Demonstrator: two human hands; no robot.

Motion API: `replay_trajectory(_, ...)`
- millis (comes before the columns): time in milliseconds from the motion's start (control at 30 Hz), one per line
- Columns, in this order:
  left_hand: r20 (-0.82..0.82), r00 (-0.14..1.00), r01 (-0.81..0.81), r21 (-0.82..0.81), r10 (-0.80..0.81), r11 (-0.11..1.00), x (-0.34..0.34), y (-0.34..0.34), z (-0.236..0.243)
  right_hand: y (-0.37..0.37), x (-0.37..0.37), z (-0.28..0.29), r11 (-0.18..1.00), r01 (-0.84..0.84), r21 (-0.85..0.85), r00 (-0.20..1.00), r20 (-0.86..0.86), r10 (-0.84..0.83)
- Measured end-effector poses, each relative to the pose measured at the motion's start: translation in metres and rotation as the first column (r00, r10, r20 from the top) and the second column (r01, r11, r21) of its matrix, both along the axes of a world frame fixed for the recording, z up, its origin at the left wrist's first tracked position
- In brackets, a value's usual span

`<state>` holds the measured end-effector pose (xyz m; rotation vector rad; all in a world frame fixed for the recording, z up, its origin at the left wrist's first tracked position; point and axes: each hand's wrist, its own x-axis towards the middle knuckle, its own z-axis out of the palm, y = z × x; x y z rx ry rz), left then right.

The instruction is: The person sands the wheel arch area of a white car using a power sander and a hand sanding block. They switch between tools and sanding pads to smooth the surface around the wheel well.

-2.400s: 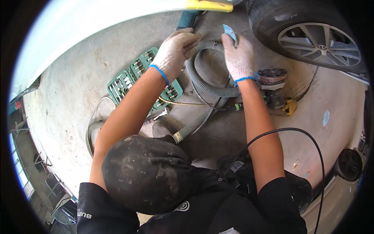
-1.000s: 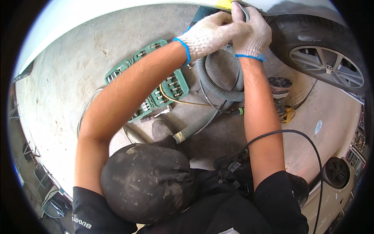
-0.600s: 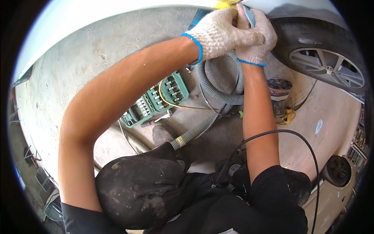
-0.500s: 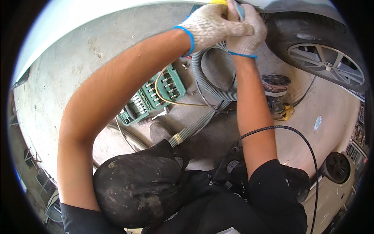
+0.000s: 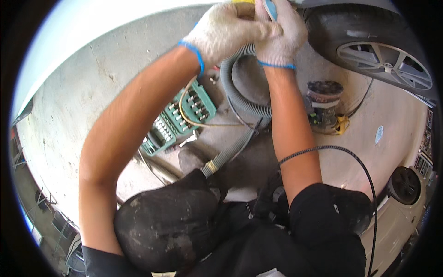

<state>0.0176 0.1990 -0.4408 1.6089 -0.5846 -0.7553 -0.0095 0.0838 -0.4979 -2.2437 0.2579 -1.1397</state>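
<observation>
Car wheel (image 5: 385,57): just right of the hands; risks a scuff if the tool slips.
Grey ribbed hose (image 5: 240,99): looped beneath the wrists; could snag.
Left hand (image 5: 226,32): gloved, clenched around the yellow-topped tool (image 5: 243,3).
Right hand (image 5: 281,30): gloved, curled on the same tool at the top edge.
Black cable (image 5: 341,152): draped across the knee; may tug.

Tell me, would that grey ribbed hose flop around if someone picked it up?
Probably floppy: the grey ribbed hose already bends in a big loop on the concrete floor. Its ridges likely let it flex without kinking. It would likely drag rather than lift freely, since its upper end rises to where the left hand and right hand meet.
</observation>
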Motion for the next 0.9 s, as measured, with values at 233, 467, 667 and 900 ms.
replay_trajectory(233, -0.071, 0.997, -0.035, -0.050, 0.031, 0.998, -0.008, 0.000, -0.010, 0.006, -0.010, 0.004, 0.992, -0.064, 0.111, 0.996, 0.074, 0.056)
replay_trajectory(467, -0.118, 0.989, -0.095, -0.081, 0.085, 0.992, -0.014, -0.002, -0.010, 0.007, -0.012, 0.013, 0.997, -0.050, 0.056, 0.998, 0.037, 0.048)
replay_trajectory(667, -0.110, 0.988, -0.120, -0.063, 0.112, 0.991, -0.013, -0.005, -0.011, -0.019, -0.009, 0.001, 0.994, -0.053, 0.092, 0.995, 0.085, 0.045)
replay_trajectory(900, -0.116, 0.989, -0.107, -0.097, 0.095, 0.989, -0.019, -0.001, -0.009, 0.012, -0.009, 0.020, 0.992, -0.089, 0.085, 0.995, 0.058, 0.085)
